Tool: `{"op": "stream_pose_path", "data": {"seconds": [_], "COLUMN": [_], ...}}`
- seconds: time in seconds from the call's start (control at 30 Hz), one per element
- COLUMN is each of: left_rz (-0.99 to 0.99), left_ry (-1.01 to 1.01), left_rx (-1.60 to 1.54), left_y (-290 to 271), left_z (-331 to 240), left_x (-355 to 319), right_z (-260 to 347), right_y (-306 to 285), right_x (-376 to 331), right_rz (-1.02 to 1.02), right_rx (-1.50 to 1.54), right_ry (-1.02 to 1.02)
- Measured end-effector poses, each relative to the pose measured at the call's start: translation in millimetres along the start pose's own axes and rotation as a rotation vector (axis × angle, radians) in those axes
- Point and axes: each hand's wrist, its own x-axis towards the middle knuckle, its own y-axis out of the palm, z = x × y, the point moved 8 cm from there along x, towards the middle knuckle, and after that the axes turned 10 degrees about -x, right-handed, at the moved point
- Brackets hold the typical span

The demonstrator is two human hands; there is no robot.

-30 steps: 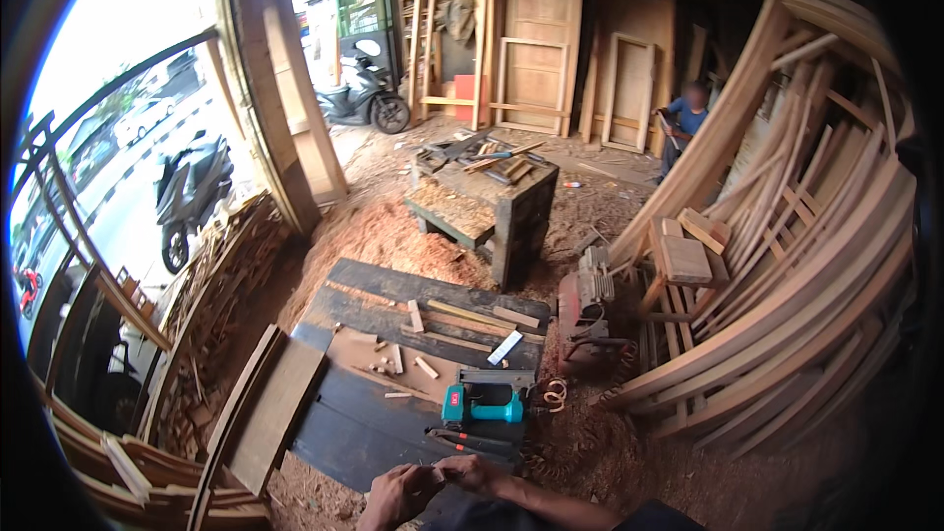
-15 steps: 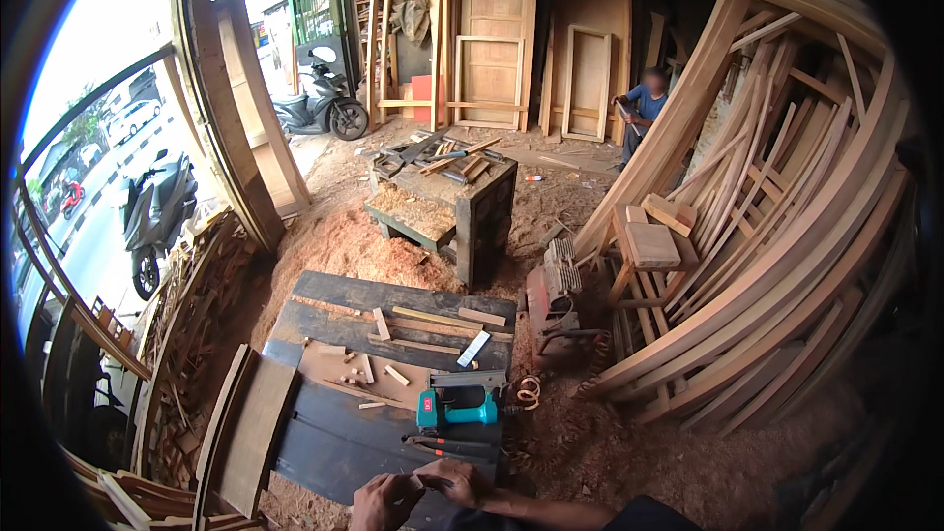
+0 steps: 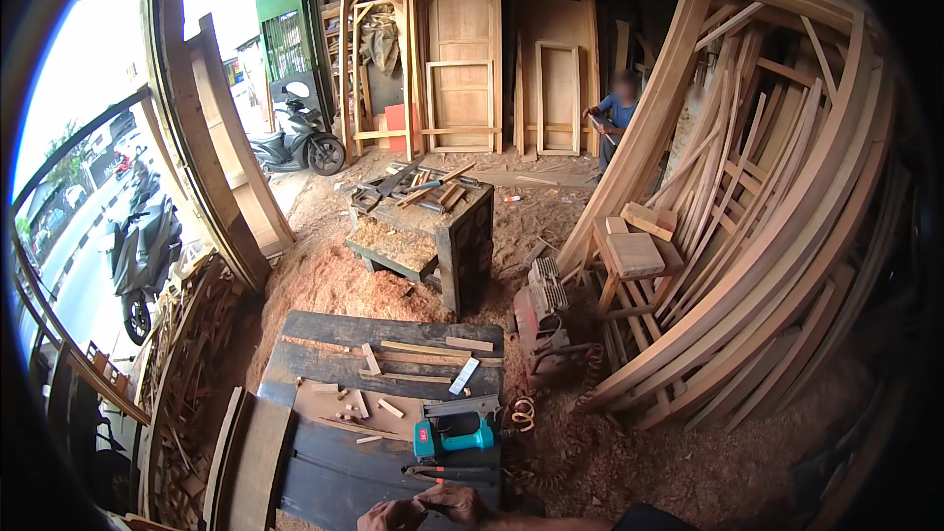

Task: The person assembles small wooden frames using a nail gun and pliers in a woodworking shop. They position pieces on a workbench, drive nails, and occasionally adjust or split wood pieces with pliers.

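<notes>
Both hands sit at the near edge of the dark counter [image 3: 324,482]: left hand [image 3: 391,515] and right hand [image 3: 454,503] pressed together, can't tell what they're gripping, teal power tool [image 3: 452,433] just beyond.

Daylight pours in from the open front at the left, where the street and sky are blown out to near white. The sawdust floor [image 3: 324,280] nearest that opening is brightly lit; light falls off toward the right and rear, and the stacked curved frames [image 3: 787,236] sit in warm half-shade. The dark workbench [image 3: 334,482] reads low in contrast. Heavy fisheye bending curves straight edges near the rim, and a black vignette rings the frame. The centre is sharp; a distant person's face is blurred
</notes>
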Motion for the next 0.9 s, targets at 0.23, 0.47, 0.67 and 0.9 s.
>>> {"op": "stream_pose_path", "data": {"seconds": [0.23,0.47,0.67,0.9], "left_rz": [0.028,0.002,0.049,0.051], "left_ry": [-0.047,-0.029,-0.062,0.240], "left_rx": [0.048,-0.021,0.054,0.056], "left_y": [-1.1,-5.1,2.0,2.7], "left_z": [-2.9,-10.7,1.1,-10.7], "left_x": [0.6,3.3,1.8,11.2], "right_z": [18.4,7.6,1.9,-10.6], "right_y": [-8.1,-8.9,-5.1,-0.9], "right_x": [4.7,4.5,-5.2,-5.7], "right_rz": [-0.078,-0.099,-0.072,-0.036], "right_rx": [-0.043,-0.012,-0.045,-0.030], "right_ry": [-0.218,-0.117,-0.175,-0.233]}}
